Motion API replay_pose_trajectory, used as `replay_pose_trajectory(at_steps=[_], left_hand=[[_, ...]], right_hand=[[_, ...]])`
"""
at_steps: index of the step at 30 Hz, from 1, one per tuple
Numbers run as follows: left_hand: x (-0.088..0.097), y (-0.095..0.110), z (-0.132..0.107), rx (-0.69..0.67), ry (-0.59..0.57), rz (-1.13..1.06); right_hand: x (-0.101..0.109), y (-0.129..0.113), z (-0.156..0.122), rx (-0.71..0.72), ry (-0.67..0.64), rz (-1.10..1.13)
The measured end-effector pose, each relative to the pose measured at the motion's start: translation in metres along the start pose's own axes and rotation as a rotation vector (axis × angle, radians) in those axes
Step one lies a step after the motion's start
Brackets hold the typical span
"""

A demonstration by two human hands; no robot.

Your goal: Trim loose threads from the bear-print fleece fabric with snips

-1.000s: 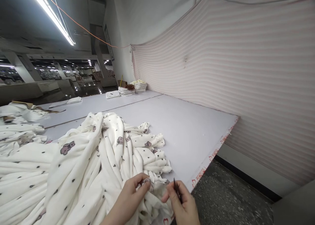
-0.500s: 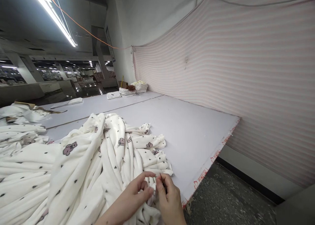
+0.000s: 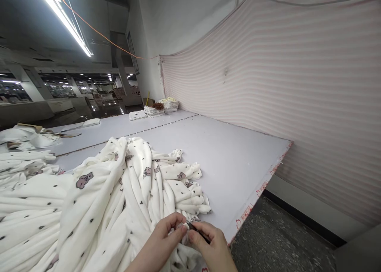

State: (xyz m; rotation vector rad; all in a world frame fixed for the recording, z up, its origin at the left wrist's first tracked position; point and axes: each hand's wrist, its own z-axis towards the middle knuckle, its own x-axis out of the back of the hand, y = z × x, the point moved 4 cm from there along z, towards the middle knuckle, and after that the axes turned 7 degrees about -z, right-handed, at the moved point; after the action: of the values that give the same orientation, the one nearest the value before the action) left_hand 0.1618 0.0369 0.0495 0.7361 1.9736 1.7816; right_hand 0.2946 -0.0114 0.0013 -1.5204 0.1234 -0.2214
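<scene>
White plush garments (image 3: 104, 208) with bear prints and small dark spots lie heaped across the near part of the table. At the heap's right front edge, my left hand (image 3: 168, 234) is closed in a pinch on a bit of the white fabric. My right hand (image 3: 212, 242) grips a slim dark hand tool (image 3: 200, 232), perhaps thread snips; the fingers cover much of it. Its tip meets the fabric at my left fingertips. Both hands almost touch.
The pale table (image 3: 238, 161) has a right edge with red-printed tape (image 3: 245, 214). Folded white stacks (image 3: 154, 111) stand at the far end. More white cloth (image 3: 26, 137) lies at the left. A pink-striped sheet (image 3: 282, 73) covers the wall; speckled floor (image 3: 268, 232) shows at the right.
My hands have come together at the fabric edge. The dark tool in my right hand has turned from upright to slanting, its tip now at my left fingers.
</scene>
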Motion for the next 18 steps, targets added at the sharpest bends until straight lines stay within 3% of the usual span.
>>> replay_pose_trajectory(at_steps=[12, 18], left_hand=[[0.001, -0.001, 0.003, 0.016, 0.002, 0.054], [0.000, 0.000, 0.002, 0.069, -0.051, 0.031]], right_hand=[[0.005, 0.019, 0.000, -0.085, -0.044, 0.145], [0.000, 0.007, 0.004, -0.065, -0.104, 0.151]])
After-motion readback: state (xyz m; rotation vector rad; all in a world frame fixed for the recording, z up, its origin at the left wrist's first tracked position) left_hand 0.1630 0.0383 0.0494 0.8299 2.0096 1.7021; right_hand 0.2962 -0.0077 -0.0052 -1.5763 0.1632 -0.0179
